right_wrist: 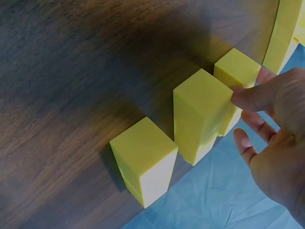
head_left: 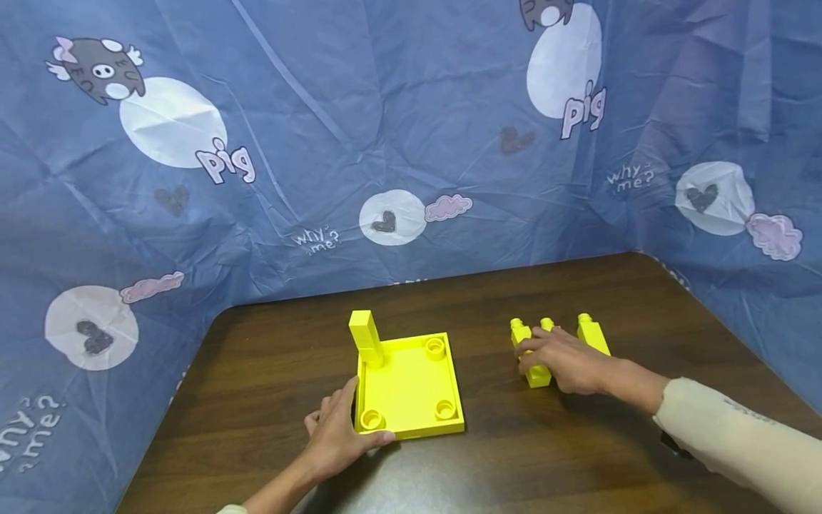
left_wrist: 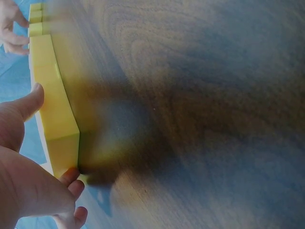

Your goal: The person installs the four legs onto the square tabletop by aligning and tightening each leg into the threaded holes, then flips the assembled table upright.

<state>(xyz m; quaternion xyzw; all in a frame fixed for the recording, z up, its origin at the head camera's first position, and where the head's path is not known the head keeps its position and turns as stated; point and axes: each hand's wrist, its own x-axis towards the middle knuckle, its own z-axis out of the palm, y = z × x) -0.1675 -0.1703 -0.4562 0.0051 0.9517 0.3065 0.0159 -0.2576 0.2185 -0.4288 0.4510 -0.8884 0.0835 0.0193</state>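
Observation:
A yellow square base (head_left: 411, 389) with raised walls and round corner sockets lies on the table. One square yellow post (head_left: 364, 332) stands upright at its far-left corner. My left hand (head_left: 337, 435) grips the near-left corner, thumb on the front wall and fingers along the left side. To the right, my right hand (head_left: 568, 360) reaches over the loose posts. Its thumb and fingers pinch the leftmost post (right_wrist: 237, 69). Right beside that is the middle post (right_wrist: 200, 105), partly covered by the hand in the head view. The rightmost post (head_left: 592, 334) lies slightly apart, its round peg pointing away.
The dark wood table (head_left: 276, 371) has rounded far corners. A blue printed cloth (head_left: 321, 143) hangs behind it and along its sides. Bare wood separates the base from the loose posts.

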